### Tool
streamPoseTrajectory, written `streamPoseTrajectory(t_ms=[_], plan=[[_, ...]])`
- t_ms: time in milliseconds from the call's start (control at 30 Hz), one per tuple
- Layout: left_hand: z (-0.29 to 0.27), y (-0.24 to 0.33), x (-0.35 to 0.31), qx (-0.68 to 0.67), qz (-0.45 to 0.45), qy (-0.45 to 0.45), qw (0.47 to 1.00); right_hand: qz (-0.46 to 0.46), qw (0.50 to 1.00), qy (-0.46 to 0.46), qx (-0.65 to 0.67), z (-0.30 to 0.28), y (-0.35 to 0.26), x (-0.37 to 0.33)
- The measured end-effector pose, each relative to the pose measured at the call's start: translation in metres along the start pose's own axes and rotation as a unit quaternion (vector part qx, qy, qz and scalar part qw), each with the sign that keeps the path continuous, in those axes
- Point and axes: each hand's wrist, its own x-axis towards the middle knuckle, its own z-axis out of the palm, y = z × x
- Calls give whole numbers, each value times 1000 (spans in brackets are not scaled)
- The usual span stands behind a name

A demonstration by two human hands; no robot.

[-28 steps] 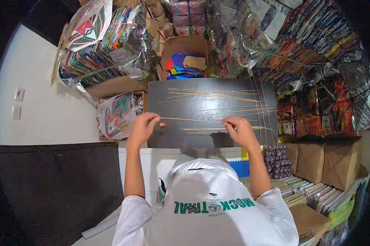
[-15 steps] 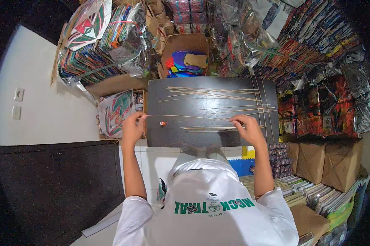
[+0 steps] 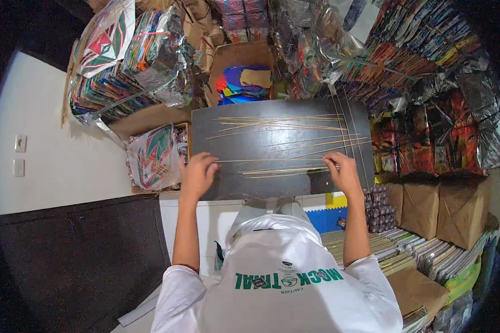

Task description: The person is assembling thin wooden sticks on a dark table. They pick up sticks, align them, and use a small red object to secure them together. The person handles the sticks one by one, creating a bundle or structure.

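Observation:
My right hand [image 3: 344, 173] is above the right half of the dark tabletop [image 3: 250, 147], its thumb and fingertips pinching a thin bamboo stick [image 3: 272, 160]. The stick runs left, nearly level, toward my left hand [image 3: 199, 176]. That hand is at the table's left edge, thumb and forefinger closed around a small orange spool, which is mostly hidden with only a reddish bit showing. Whether this hand also touches the stick cannot be made out. More thin bamboo sticks [image 3: 283, 173] lie just below the held one, and another loose group [image 3: 277, 123] spreads across the far side.
A cardboard box with colourful sheets [image 3: 244, 86] stands behind the table. Left of it is an open box topped by a printed plastic sheet [image 3: 156, 158]. Wrapped bundles [image 3: 144, 61] rise at the back. Brown paper packages [image 3: 460, 211] and stacks [image 3: 372, 244] line the right.
My left hand has moved from the stick's left end rightward and down onto the spool, covering it. My right hand keeps its pinch, with little movement. The view has shifted slightly.

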Motion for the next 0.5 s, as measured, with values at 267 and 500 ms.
streamPoseTrajectory(t_ms=[267, 500], plan=[[36, 52, 28, -152, 75, -94, 981, -18, 995, 90, -31, 16, 11, -7], [53, 24, 56, -106, 61, -31, 992, 159, 969, 165, -90, 56, 86, -28]])
